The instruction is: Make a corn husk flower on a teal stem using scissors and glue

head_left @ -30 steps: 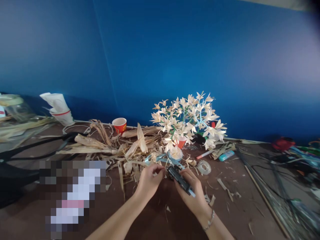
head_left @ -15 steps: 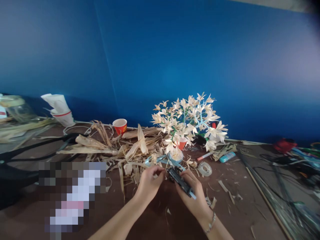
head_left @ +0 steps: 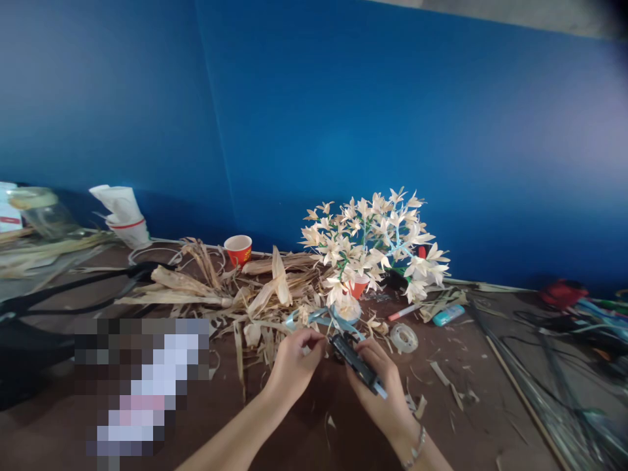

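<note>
My left hand (head_left: pixel 293 363) is curled in a pinch over the brown table (head_left: pixel 304 432), its fingertips closed on something small that I cannot make out. My right hand (head_left: pixel 380 386) grips a black tool with a pale blue tip (head_left: pixel 357 362), held slanted just to the right of the left fingertips. A light blue ribbon (head_left: pixel 314 316) lies just beyond both hands. Behind it stands a bouquet of cream husk flowers (head_left: pixel 373 245) in a small red pot.
A heap of dried corn husks (head_left: pixel 230 288) covers the table's middle left. A red paper cup (head_left: pixel 238 249), a tape roll (head_left: pixel 403 337), a pen and a teal tube (head_left: pixel 447 314) lie about. Wires and thin rods (head_left: pixel 540 366) crowd the right. The blue wall (head_left: pixel 343 118) closes the back.
Both hands have kept their pose and grip. The camera has tilted slightly, shifting everything a little down and right in the frame.
</note>
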The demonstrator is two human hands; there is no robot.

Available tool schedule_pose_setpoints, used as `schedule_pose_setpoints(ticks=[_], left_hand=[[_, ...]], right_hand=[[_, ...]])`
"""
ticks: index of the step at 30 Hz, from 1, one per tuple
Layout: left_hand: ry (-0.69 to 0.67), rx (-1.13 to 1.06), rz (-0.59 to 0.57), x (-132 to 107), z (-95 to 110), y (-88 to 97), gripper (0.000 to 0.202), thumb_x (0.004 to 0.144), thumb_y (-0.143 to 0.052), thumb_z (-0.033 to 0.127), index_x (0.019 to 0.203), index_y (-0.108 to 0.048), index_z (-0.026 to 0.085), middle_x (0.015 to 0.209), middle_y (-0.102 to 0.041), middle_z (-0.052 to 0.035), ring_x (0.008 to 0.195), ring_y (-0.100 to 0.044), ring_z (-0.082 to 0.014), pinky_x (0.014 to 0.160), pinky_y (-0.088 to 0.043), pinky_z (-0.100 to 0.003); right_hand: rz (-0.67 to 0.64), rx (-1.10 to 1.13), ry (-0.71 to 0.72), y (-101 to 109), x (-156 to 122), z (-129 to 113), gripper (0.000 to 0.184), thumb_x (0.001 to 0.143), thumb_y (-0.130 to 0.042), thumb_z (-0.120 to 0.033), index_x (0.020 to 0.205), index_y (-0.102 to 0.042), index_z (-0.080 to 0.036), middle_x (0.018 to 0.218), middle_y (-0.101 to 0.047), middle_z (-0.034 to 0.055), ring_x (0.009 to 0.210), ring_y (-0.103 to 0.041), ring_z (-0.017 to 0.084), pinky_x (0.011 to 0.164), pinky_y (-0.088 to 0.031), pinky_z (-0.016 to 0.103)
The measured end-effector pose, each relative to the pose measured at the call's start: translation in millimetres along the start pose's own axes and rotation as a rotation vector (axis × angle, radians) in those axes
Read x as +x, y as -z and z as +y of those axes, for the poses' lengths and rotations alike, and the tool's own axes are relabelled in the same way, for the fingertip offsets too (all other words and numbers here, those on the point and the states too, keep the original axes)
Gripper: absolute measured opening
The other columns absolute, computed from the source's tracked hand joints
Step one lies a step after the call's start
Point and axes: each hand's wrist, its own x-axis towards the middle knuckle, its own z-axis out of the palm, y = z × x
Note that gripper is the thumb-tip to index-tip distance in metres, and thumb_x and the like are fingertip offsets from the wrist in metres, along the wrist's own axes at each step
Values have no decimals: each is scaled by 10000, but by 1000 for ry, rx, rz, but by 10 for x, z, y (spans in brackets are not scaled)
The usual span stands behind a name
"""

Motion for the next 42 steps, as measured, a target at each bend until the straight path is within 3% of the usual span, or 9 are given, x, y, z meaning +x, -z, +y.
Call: schedule_pose_setpoints(ticks=[24,30,33,37,40,42], left_hand=[[-65,61,4,-10,56,48,189,760,-495,264,664,-635,180,679,-653,-34,667,-594,-186,583,-415,-236],[-110,111,36,33,-28,46,210,762,-510,304,634,-621,180,639,-632,-27,635,-582,-186,581,-419,-244],[-103,88,38,37,-31,53,201,762,-512,317,667,-627,182,659,-643,-27,630,-588,-182,593,-431,-248],[-98,63,66,31,5,87,214,761,-509,339,699,-638,181,688,-665,-36,663,-603,-188,621,-445,-254],[-78,54,88,40,3,104,238,767,-501,355,704,-643,175,684,-671,-38,657,-608,-187,601,-443,-248],[-71,44,106,50,-12,109,251,775,-494,360,706,-646,172,662,-666,-32,636,-607,-180,581,-439,-240]], right_hand=[[32,-43,-8,-12,6,64,108,729,-496,-96,695,-503,-199,756,-535,33,675,-542,161,613,-448,249],[-41,-138,81,202,-32,-56,207,716,-499,-110,900,-491,-205,821,-577,45,710,-570,167,627,-450,246],[10,-377,-63,429,-71,80,252,679,-501,-107,903,-483,-219,719,-603,17,618,-586,172,558,-429,246],[45,-718,-329,647,-198,477,273,611,-544,-158,877,-496,-193,760,-643,70,668,-629,245,547,-423,290],[34,-860,-385,689,-296,614,289,618,-545,-165,904,-507,-185,854,-644,104,809,-621,286,619,-424,332],[28,-952,-401,694,-304,535,301,617,-561,-172,915,-525,-178,870,-635,126,834,-599,318,622,-413,366]])
